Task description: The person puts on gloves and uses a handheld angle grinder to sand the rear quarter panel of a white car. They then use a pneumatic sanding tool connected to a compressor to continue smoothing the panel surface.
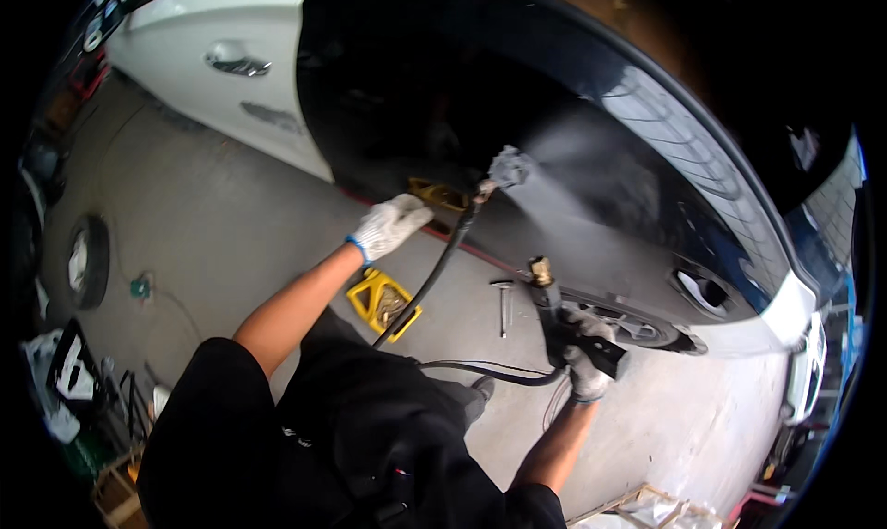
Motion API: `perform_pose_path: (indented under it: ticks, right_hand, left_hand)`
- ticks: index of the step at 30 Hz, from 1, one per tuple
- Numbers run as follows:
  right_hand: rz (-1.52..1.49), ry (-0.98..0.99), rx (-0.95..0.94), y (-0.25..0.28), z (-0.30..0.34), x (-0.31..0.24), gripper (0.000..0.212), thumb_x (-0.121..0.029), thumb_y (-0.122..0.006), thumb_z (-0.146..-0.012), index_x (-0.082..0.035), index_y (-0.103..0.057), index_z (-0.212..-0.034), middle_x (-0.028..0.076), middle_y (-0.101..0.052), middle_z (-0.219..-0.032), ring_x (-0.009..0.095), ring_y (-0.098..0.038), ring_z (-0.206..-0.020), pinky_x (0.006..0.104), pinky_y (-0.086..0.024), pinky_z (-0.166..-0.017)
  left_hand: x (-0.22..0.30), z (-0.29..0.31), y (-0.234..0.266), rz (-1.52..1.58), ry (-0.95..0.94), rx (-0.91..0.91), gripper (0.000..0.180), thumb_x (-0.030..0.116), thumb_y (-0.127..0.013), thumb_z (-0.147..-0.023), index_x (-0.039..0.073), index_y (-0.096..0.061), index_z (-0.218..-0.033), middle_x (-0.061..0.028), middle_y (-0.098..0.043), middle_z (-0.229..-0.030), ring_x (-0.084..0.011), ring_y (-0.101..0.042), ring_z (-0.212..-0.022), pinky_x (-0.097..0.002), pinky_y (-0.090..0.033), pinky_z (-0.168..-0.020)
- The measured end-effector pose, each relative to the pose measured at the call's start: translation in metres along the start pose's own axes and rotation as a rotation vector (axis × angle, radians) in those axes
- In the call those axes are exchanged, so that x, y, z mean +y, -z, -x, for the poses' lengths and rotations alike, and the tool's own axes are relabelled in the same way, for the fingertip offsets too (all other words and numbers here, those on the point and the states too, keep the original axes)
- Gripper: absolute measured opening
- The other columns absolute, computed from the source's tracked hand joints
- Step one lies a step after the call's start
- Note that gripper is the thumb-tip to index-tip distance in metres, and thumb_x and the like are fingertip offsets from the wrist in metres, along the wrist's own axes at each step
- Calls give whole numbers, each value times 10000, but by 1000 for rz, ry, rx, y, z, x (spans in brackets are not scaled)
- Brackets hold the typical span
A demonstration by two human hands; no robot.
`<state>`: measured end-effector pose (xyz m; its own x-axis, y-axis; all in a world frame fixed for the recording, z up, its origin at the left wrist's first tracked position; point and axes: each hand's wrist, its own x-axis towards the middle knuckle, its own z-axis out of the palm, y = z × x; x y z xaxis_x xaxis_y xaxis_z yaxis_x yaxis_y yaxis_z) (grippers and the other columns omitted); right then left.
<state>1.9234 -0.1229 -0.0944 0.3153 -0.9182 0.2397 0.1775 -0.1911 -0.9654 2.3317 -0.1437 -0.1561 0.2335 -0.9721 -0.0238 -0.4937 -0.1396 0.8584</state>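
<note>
A dark car door panel [416, 85] fills the upper middle, next to a white door [212, 30]. My right hand [587, 367], in a pale work glove, is closed around a black pistol-shaped tool [552, 312] with a brass tip, which points up toward the panel. A black cable [499, 375] runs from it. Another thick cable [443, 261] leads to a round grey metal piece [509, 168] against the panel. My gloved left hand [390, 227] is held by the panel's lower edge, fingers loosely extended, with nothing visible in it.
Below my left hand stands a yellow holder [383, 304] with small pieces inside. A hammer [505, 309] lies on the grey floor beside it. A wheel [88, 261] is at the far left, with assorted clutter [78, 381] nearer. Wooden framing [637, 508] shows at the bottom right.
</note>
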Motion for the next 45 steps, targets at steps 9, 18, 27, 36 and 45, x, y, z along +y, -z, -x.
perform_pose_path:
  ticks: [9, 18, 27, 36, 45]
  right_hand:
    - [-58, -295, -532, 3, 4, 25, 366, -218, -791, -789, -56, -540, -1001, 181, -620, -1071, 312, -592, -1058, 507, -481, -951]
    - [-130, -276, -808, -49, 0, 100, 421, -262, -759, -825, -76, -525, -1121, 146, -588, -1125, 306, -551, -1117, 480, -429, -981]
    - [38, -278, -942, -95, 50, 99, 301, -194, -695, -819, -36, -574, -1045, 125, -604, -932, 256, -609, -821, 369, -535, -727]
    - [-42, -260, -913, -115, 68, 80, 463, -233, -814, -804, -100, -555, -1164, 133, -570, -1197, 256, -556, -1118, 392, -477, -957]
    - [-205, -206, -875, -76, 123, 37, 378, -111, -743, -799, -68, -549, -1121, 176, -577, -1205, 270, -557, -1122, 415, -453, -972]
  left_hand:
    - [-272, 474, 21, -239, 1281, 38, 578, 500, -544, -880, 13, -662, -1168, -258, -634, -1187, -390, -609, -1114, -455, -463, -941]
    - [-192, 669, -142, 256, 1730, 38, 512, 471, -615, -813, 9, -715, -1011, -149, -717, -939, -279, -665, -877, -421, -481, -763]
    - [-182, 628, -167, 14, 1438, -131, 497, 473, -534, -862, 55, -722, -1053, -197, -672, -1145, -362, -618, -1117, -454, -482, -945]
    - [-169, 658, -65, -107, 1367, -172, 461, 402, -499, -834, 64, -714, -1061, -191, -669, -1150, -361, -633, -1091, -450, -499, -909]
    - [-115, 753, -247, -79, 1178, -143, 439, 379, -555, -770, 20, -715, -966, -245, -679, -1007, -399, -655, -964, -471, -502, -799]
